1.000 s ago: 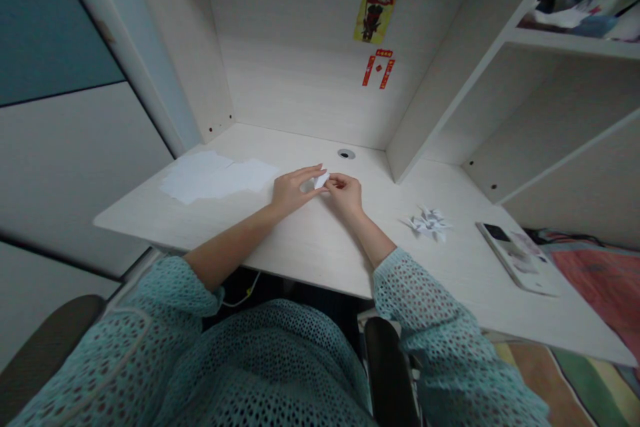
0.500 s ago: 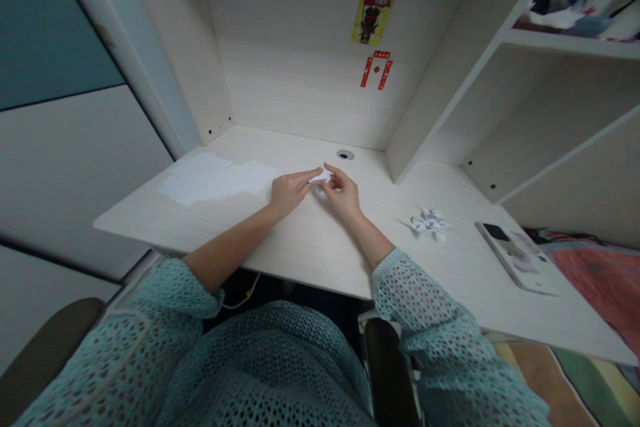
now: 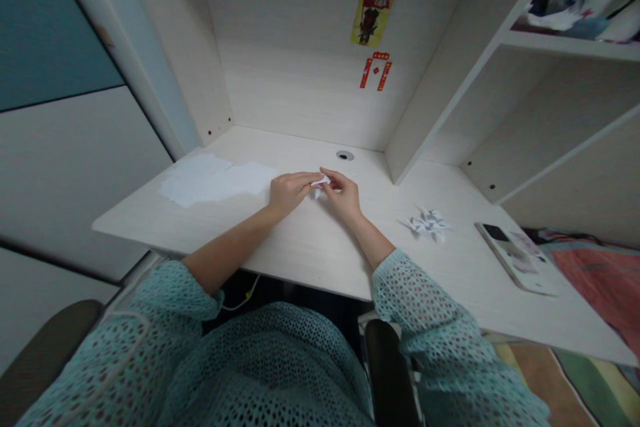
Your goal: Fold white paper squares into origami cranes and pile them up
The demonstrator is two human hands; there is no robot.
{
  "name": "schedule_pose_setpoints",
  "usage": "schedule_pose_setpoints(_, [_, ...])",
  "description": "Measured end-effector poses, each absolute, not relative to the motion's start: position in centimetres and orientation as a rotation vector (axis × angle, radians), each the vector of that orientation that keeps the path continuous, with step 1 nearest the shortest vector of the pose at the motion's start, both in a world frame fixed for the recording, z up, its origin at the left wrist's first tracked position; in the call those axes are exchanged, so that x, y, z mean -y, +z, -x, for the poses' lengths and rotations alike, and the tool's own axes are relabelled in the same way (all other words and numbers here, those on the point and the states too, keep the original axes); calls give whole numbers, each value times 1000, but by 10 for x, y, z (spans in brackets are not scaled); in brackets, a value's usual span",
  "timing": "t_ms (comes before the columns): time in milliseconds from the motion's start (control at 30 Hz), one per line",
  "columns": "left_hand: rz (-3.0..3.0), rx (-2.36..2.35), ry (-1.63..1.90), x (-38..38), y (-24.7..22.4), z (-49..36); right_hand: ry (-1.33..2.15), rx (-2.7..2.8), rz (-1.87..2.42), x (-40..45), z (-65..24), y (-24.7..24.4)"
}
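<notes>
Both hands meet over the middle of the desk around a small folded piece of white paper (image 3: 321, 181). My left hand (image 3: 289, 191) pinches its left side between thumb and fingers. From the right, my right hand (image 3: 343, 194) grips the same paper with its fingertips. A white point of the paper sticks out below the fingers; the rest is partly hidden by them. To the right on the desk lies a small cluster of folded white paper pieces (image 3: 427, 223) with pointed ends. Left of my hands, white paper sheets (image 3: 215, 178) are spread out, overlapping.
A phone (image 3: 516, 259) lies on the right part of the white desk (image 3: 310, 250). A round cable hole (image 3: 345, 155) sits near the back panel. An upright divider (image 3: 435, 80) rises behind the paper cluster. A chair armrest (image 3: 390, 373) is below the desk's front edge.
The fingertips of my right hand have come down and left over the paper, closer to my left fingers. The paper has tilted, and a white point now shows beneath it.
</notes>
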State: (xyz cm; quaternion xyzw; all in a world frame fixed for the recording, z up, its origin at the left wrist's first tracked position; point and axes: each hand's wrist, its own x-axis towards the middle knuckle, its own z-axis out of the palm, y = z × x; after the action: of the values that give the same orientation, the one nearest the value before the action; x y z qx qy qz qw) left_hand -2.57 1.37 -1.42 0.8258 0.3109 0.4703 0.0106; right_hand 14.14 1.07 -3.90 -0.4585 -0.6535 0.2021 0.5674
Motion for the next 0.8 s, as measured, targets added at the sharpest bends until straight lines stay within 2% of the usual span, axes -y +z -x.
schedule_pose_setpoints(400, [-2218, -995, 1469, -10, -9, 23, 877, 1415, 1004, -8, -136, -32])
schedule_pose_setpoints(800, [-1993, -1064, 1411, -13, -10, 20, 1046, 1438, 997, -4, -137, -26])
